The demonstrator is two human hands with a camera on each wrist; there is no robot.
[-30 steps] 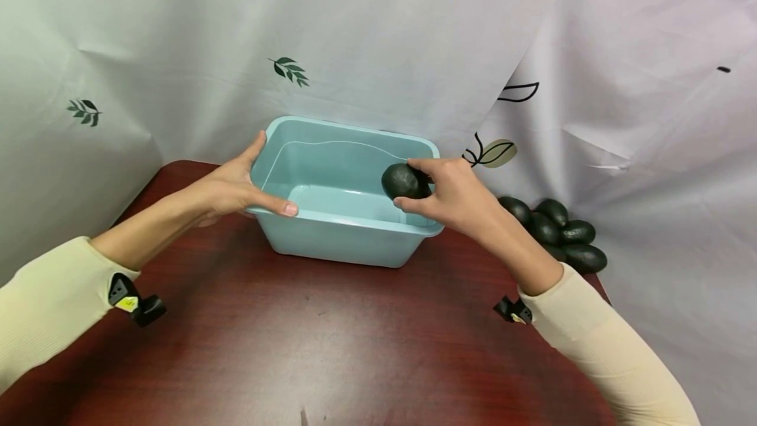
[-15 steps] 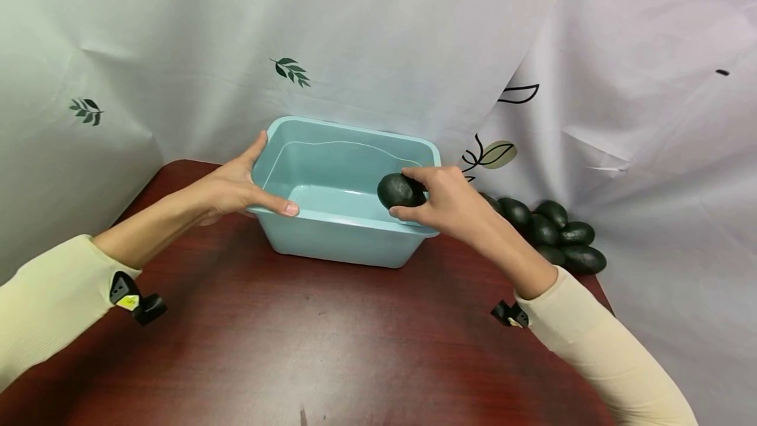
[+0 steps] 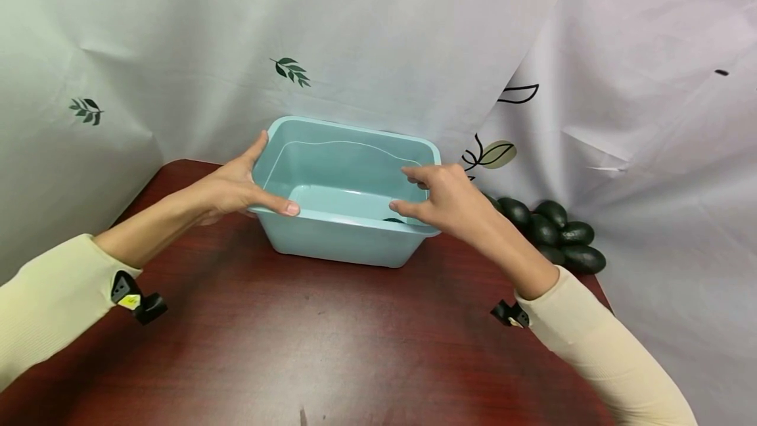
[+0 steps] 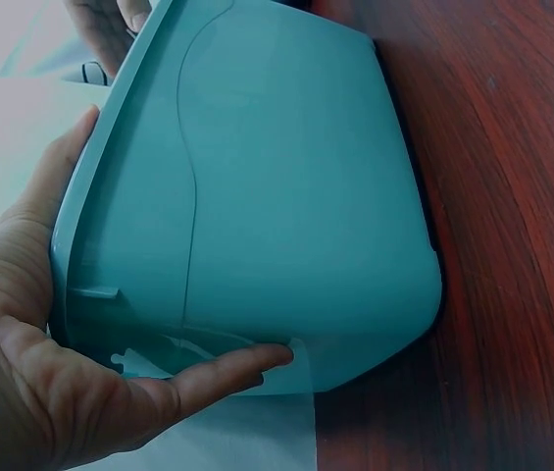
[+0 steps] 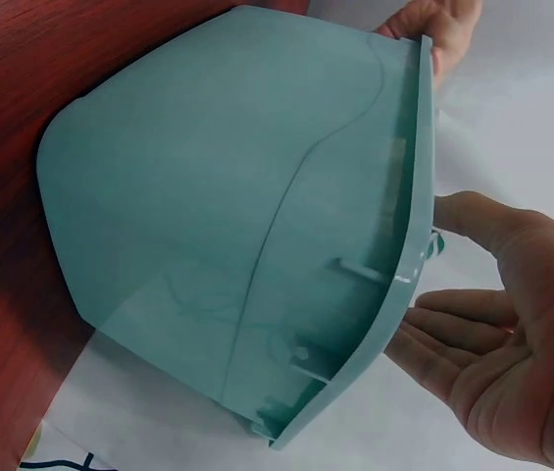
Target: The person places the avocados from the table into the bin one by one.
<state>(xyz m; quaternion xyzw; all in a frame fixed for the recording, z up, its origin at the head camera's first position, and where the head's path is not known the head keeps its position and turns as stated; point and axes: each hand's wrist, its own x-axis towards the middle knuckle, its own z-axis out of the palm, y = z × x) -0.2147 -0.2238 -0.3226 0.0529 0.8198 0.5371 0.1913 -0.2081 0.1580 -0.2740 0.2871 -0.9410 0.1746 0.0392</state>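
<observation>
A light blue plastic tub (image 3: 331, 238) stands on the table near the back cloth. At its left end my left hand (image 3: 230, 187) holds the rim, thumb along the near side and a finger toward the far side; in the left wrist view that hand (image 4: 71, 383) spans the tub's end. Above the tub's right end my right hand (image 3: 446, 196) hovers with thumb and fingers apart and nothing between them. Just beneath, a dark sliver of an avocado (image 3: 393, 220) shows inside the tub, mostly hidden by the near wall.
Several dark green avocados (image 3: 558, 232) are heaped at the table's right edge, partly behind my right forearm. The reddish-brown wooden table (image 3: 331, 334) stretches out in front of the tub. Pale cloth with leaf prints (image 3: 367, 38) hangs close behind it.
My right hand lowered an avocado slightly at the tub's right end, then let it go; it now lies inside the tub. My left hand has stayed on the rim.
</observation>
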